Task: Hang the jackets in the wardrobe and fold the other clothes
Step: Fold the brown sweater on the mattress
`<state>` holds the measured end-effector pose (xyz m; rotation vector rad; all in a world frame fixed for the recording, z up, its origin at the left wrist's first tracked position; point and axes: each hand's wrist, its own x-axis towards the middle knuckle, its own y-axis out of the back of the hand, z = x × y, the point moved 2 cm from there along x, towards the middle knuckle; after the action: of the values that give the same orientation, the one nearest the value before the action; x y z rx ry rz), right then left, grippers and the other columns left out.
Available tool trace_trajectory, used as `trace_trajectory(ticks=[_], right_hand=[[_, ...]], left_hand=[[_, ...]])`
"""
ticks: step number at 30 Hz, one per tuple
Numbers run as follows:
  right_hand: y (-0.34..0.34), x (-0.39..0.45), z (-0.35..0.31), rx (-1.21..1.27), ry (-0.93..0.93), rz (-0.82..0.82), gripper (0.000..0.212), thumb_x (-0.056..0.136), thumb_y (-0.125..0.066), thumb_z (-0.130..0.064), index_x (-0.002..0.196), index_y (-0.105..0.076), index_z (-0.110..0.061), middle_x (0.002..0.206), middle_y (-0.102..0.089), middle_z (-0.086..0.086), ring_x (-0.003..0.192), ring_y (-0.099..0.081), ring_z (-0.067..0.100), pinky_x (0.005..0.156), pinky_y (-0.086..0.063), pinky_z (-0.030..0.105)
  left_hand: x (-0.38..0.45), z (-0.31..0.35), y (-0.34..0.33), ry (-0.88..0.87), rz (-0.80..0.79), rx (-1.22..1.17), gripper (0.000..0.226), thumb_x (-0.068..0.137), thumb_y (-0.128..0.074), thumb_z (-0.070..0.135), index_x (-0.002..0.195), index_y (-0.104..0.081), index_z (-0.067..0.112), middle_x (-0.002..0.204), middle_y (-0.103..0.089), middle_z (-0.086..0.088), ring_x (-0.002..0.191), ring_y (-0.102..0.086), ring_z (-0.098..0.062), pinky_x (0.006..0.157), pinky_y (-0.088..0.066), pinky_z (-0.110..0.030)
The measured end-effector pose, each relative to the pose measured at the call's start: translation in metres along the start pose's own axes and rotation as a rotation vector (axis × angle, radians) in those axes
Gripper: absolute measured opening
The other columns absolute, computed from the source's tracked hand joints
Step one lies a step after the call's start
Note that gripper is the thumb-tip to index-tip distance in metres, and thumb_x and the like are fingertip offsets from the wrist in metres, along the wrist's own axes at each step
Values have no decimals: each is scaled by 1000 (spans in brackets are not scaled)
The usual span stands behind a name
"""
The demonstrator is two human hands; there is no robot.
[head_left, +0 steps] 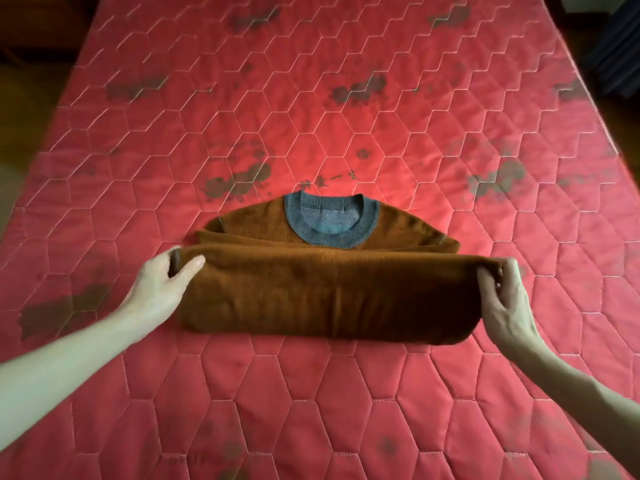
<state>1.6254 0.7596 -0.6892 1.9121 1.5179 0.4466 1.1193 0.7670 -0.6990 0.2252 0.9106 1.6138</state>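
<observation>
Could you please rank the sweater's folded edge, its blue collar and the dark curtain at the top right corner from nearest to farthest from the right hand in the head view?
From the right hand:
1. Folded edge of the sweater, pinched at its right end.
2. Blue collar, beyond the fold, toward the middle.
3. Dark curtain, far off past the mattress corner.

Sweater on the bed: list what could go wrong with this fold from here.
1. The left hand and right hand hold only the outer corners of the lifted fold, so the middle of the sweater could sag and crease unevenly.
2. The right edge reaches a little farther out than the left, so the fold may land skewed across the collar.
3. The tucked layers near the collar sit loosely and could shift on the mattress as the fold comes down.
</observation>
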Motion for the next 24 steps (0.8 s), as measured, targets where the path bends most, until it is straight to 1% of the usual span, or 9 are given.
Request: trace_trajectory(ticks=[1,4,9,11,13,16,18,22,24], right_hand=[[-9,12,0,15,-35,18,17,109,-44,-26,97,-40,-14,79,-49,4,70,-49,9,64,-34,41],[-30,47,-5,14,-52,80,20,111,-40,-28,101,-36,-11,76,-48,3,67,-48,17,62,-25,42],[-52,99,-1,-88,-30,129,22,111,-38,-35,109,-40,-12,74,-53,9,74,-55,42,67,-36,42],[-60,115,-2,-134,-60,137,25,110,-38,-37,116,-42,-14,83,-56,17,83,-59,47,70,-38,43],[-66,129,-1,-188,-83,144,28,110,-37,-38,124,-43,-14,91,-59,22,90,-61,48,72,-36,42],[-77,142,6,-264,-115,98,30,111,-36,-38,124,-42,-12,104,-65,29,96,-63,49,74,-37,43],[-85,144,16,-314,-147,58,30,111,-35,-39,118,-40,-11,103,-65,29,95,-64,50,73,-38,45],[-93,147,25,-336,-172,95,31,111,-33,-39,119,-39,-10,103,-65,32,95,-63,52,75,-39,48],[-94,153,25,-341,-168,143,32,111,-32,-39,126,-39,-11,106,-65,33,97,-63,53,79,-42,51]], left_hand=[[9,3,-4,-10,19,10,29,104,-57,38,113,-69,13,104,-74,-2,96,-67,-15,82,-50,-32],[35,8,-16,8,113,35,53,107,-47,48,139,-56,6,136,-65,-12,130,-57,-31,113,-42,-46],[72,20,-30,9,231,90,61,110,-40,46,156,-39,6,157,-47,-15,148,-40,-33,123,-27,-43],[86,24,-33,10,252,126,58,110,-40,46,153,-44,6,152,-52,-16,142,-45,-35,119,-34,-46],[98,26,-37,14,276,132,48,110,-41,45,133,-57,6,129,-65,-15,123,-57,-38,103,-43,-47],[109,28,-45,39,300,181,31,110,-45,41,104,-52,11,99,-55,-5,96,-53,-30,86,-41,-46],[113,29,-52,40,292,246,36,110,-45,41,103,-53,7,94,-56,-9,96,-56,-36,80,-39,-44],[123,33,-55,14,336,284,46,110,-40,43,126,-55,2,112,-67,-20,110,-59,-45,89,-43,-49],[130,35,-56,-10,377,281,42,111,-39,43,115,-55,4,97,-64,-17,101,-61,-45,83,-42,-48]])
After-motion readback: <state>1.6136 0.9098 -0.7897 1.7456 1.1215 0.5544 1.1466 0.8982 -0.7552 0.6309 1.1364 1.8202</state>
